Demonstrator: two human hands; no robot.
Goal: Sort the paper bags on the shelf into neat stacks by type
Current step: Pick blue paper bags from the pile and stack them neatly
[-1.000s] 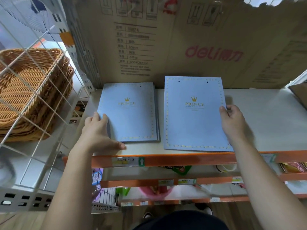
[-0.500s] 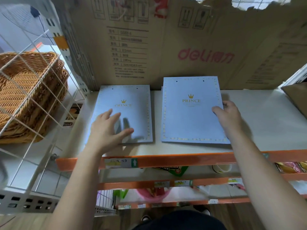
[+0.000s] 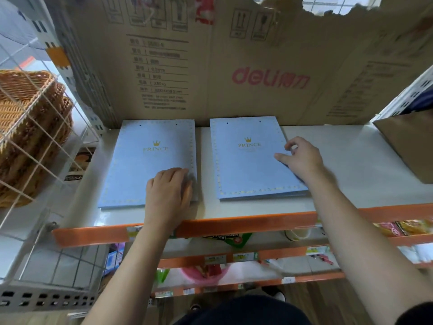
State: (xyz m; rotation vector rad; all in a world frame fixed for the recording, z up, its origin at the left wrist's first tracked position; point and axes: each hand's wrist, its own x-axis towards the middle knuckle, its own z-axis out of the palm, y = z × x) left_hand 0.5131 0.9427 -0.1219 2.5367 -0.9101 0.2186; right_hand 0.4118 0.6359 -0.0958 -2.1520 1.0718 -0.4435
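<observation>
On shelf (image 3: 351, 165), left PRINCE stack (image 3: 150, 146), right PRINCE stack (image 3: 248, 160), deli carton (image 3: 257, 95) behind

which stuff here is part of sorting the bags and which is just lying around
Part of the job: left stack of light blue PRINCE paper bags, left hand on it; right stack of light blue PRINCE paper bags, right hand at its edge; brown paper bag at far right; white shelf with orange front.
Just lying about: woven wicker baskets; brown cardboard sheet printed deli.

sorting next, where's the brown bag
Head view: the brown bag sits at the far right of the shelf, beyond the right hand and right blue stack.
</observation>
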